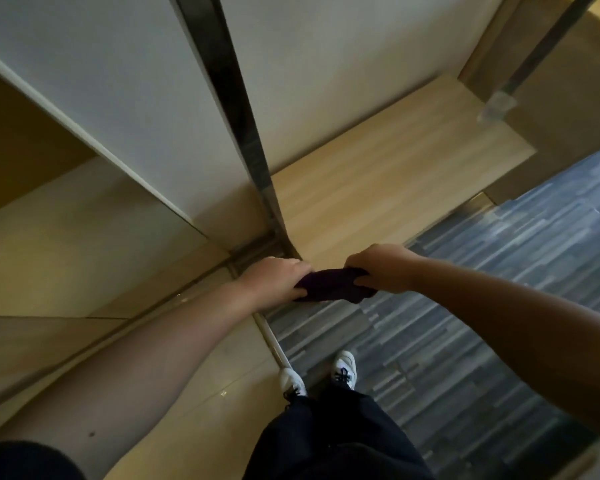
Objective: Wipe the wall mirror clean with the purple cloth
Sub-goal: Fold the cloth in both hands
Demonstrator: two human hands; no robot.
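Purple cloth point(328, 285), bunched and stretched between left hand point(274, 280) and right hand point(383, 270), each grip clamped on one end. Held low, out in front, above the floor point(499, 271) and the shoes point(343, 368); likely pulled taut to straighten or fold a clean face before wiping. Not touching any glass. Wall mirror point(101, 98) probably the tall dark-edged panel ahead, though hard to confirm. Wiping apparently not yet begun.

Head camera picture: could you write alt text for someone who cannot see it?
Seen from above, a person's left hand and right hand grip opposite ends of a bunched purple cloth held out in front. Below are white sneakers on grey striped carpet beside tan tiled floor.
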